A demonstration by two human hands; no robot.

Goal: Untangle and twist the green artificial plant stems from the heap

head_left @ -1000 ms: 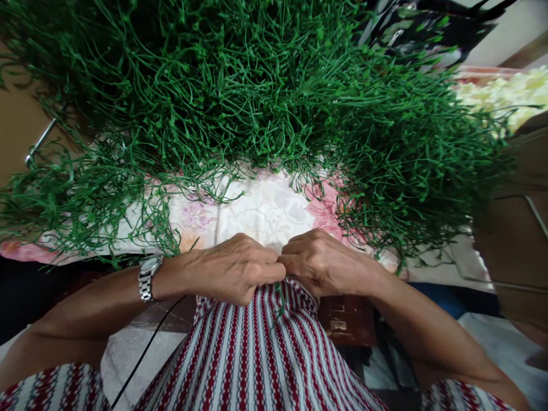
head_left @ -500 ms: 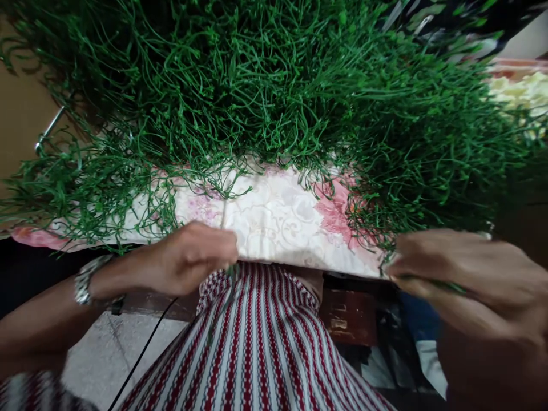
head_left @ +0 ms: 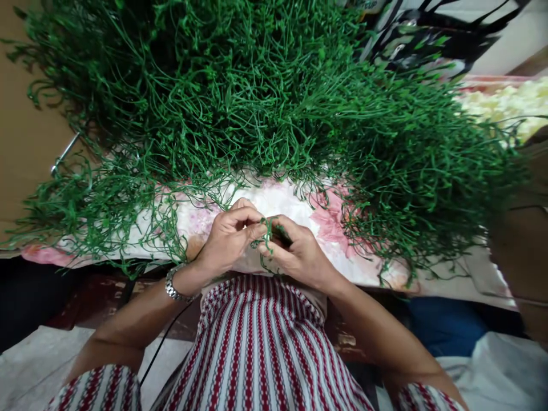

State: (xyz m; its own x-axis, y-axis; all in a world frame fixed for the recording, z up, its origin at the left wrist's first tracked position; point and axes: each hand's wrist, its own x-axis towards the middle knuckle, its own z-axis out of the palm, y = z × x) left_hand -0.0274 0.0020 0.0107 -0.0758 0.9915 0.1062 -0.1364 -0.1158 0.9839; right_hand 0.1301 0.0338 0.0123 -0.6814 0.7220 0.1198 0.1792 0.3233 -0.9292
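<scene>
My left hand (head_left: 231, 237) and my right hand (head_left: 302, 251) are close together over the table's near edge, in front of my striped clothing. Both pinch a small green plastic sprig (head_left: 268, 233) between thumb and fingers. Its thin curled strands show in the gap between the fingertips and hang a little below. Behind the hands lies a large heap of green artificial stems (head_left: 257, 108). Looser stems (head_left: 124, 211) are spread to the left over the floral tablecloth (head_left: 295, 202).
Cream-coloured flowers (head_left: 509, 105) lie at the right back. A dark patterned bag (head_left: 428, 43) stands behind the heap. A metal rod (head_left: 65, 153) pokes out at the left beside brown cardboard (head_left: 25, 131). A black cable (head_left: 162, 342) hangs below the table.
My hands were far apart, the right one at the far right with a green stem. They have come together at the middle, both now on the sprig.
</scene>
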